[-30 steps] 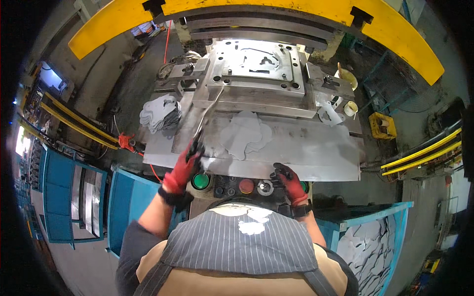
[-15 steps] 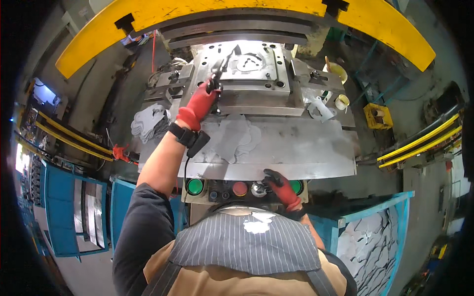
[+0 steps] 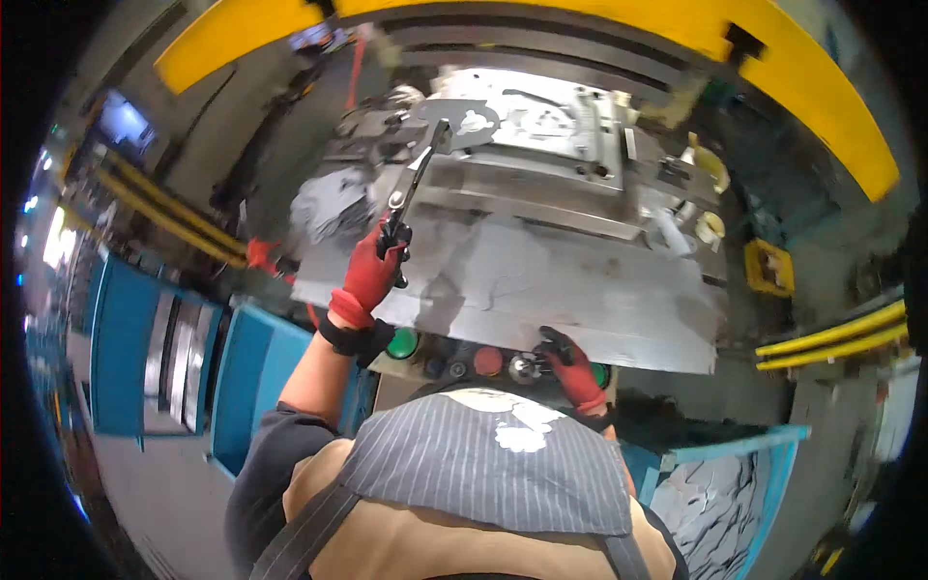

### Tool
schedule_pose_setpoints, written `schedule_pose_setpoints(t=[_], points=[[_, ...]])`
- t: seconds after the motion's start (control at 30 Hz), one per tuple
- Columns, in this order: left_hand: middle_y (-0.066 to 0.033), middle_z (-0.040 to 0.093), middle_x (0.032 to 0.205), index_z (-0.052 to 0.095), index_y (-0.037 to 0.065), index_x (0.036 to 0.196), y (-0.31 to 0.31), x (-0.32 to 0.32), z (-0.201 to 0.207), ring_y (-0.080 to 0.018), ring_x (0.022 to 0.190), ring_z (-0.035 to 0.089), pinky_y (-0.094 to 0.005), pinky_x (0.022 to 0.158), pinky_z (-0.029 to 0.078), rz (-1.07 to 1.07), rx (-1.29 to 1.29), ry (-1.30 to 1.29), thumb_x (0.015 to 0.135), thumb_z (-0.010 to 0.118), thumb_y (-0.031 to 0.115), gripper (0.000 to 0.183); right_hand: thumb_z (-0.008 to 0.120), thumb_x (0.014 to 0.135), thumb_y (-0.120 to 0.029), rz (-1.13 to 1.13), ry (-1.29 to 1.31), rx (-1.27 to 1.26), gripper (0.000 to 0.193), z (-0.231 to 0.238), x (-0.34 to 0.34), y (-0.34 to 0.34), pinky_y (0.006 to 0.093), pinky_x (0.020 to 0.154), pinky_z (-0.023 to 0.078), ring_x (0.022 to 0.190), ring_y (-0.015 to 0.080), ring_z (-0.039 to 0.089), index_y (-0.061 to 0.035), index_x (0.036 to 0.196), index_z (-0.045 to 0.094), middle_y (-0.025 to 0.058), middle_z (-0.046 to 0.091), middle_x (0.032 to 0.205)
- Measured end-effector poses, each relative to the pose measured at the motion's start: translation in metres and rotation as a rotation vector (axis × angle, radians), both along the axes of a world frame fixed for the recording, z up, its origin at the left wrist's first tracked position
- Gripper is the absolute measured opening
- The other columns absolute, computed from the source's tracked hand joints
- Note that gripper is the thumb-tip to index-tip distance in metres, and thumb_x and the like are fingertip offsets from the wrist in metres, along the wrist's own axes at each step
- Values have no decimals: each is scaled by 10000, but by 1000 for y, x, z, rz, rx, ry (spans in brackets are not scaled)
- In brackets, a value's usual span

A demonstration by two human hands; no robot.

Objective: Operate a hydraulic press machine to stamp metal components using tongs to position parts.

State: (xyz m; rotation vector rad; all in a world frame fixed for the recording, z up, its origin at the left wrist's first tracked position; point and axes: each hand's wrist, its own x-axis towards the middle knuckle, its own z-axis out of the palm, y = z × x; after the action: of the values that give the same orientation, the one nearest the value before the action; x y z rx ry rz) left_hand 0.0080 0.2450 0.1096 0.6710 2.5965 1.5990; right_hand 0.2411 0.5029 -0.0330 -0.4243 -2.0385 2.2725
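Observation:
My left hand [image 3: 372,271], in a red glove with dark fingers, is closed around the handles of long metal tongs [image 3: 418,179]. The tongs' tip meets a flat grey sheet-metal piece [image 3: 454,114] with a cutout, at the left part of the bright die block [image 3: 604,145]. My right hand [image 3: 573,372], gloved alike, is over the control panel beside a silver round knob [image 3: 525,366]. Its fingers are bent but apart, with nothing seen in them. A green button [image 3: 599,375] is partly hidden behind that hand.
A stack of grey sheet pieces [image 3: 333,205] lies left on the metal table [image 3: 541,290]. Panel buttons include a red one [image 3: 488,362] and a green one [image 3: 402,342]. A yellow press beam [image 3: 812,97] arches overhead. Blue bins [image 3: 256,387] flank me; the right bin [image 3: 773,435] holds scrap.
My left hand has drawn back toward me with the tongs. The sheet piece now shows at their tip, over the die's left side. My right hand stays by the panel; the view has turned.

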Motion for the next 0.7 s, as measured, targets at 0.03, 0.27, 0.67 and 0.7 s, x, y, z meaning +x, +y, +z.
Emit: schedule_pose_setpoints(t=[0.03, 0.27, 0.67, 0.7], points=[[-109, 601, 764, 362, 84, 1278, -15, 4, -6, -157, 654, 576, -292, 628, 455, 53, 26, 12, 786, 464, 21, 506, 546, 801, -46, 5, -27, -49, 379, 0, 1, 0, 265, 848, 412, 976, 154, 528, -6, 1167, 459, 97, 544, 1106], [-218, 587, 860, 379, 105, 1264, -122, -3, -47, -334, 789, 574, -371, 673, 450, 391, -451, 119, 783, 483, 108, 492, 565, 796, -79, 97, -2, 108, 343, 4, -20, -22, 276, 853, 405, 978, 168, 535, -25, 1129, 504, 97, 568, 1077], [57, 330, 557, 442, 136, 781, -166, -9, -42, -44, 407, 352, -181, 373, 312, 25, 799, -778, 895, 420, 242, 157, 617, 771, -221, -214, 186, 544, 471, 26, -84, -8, 310, 808, 430, 946, 240, 544, 10, 1151, 464, 150, 547, 1080], [57, 317, 553, 437, 136, 776, -151, 0, -37, -43, 413, 352, -183, 380, 314, 51, 936, -807, 892, 425, 243, 158, 633, 755, -259, -228, 195, 829, 534, 26, -92, -6, 328, 810, 431, 976, 253, 531, 3, 1179, 440, 159, 527, 1108]])
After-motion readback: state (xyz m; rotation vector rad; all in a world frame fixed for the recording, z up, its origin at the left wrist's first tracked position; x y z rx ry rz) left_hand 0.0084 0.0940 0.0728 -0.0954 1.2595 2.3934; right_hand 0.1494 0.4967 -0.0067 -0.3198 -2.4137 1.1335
